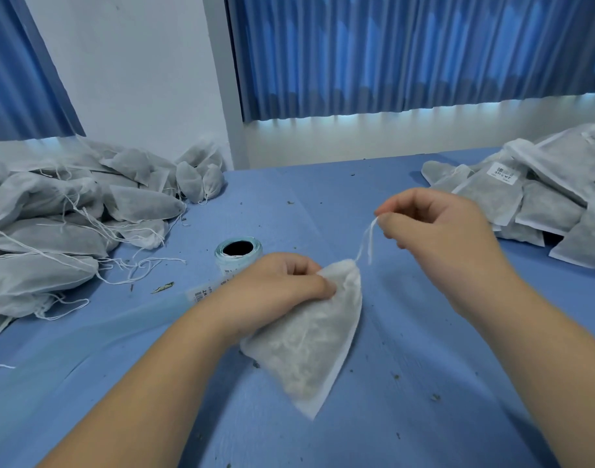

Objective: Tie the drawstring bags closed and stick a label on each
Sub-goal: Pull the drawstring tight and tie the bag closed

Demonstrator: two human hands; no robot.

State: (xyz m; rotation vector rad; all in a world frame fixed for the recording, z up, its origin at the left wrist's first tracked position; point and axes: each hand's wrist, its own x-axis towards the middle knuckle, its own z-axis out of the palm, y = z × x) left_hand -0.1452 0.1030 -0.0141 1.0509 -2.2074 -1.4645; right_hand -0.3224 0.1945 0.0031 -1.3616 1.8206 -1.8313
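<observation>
Forearms (137, 383) enter from the bottom edge; my left hand (282, 282) grips the bag (309, 349) by its neck at centre frame, I think to steady it. My right hand (434, 224) pinches the string (365, 243), lifted toward upper right, probably so the mouth closes.

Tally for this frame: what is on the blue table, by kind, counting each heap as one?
White fabric drawstring bag, centre: 1
Heaps of grey-white filled bags: 2, the other at right
Pale blue roll of labels: 1
Total: 4
</observation>
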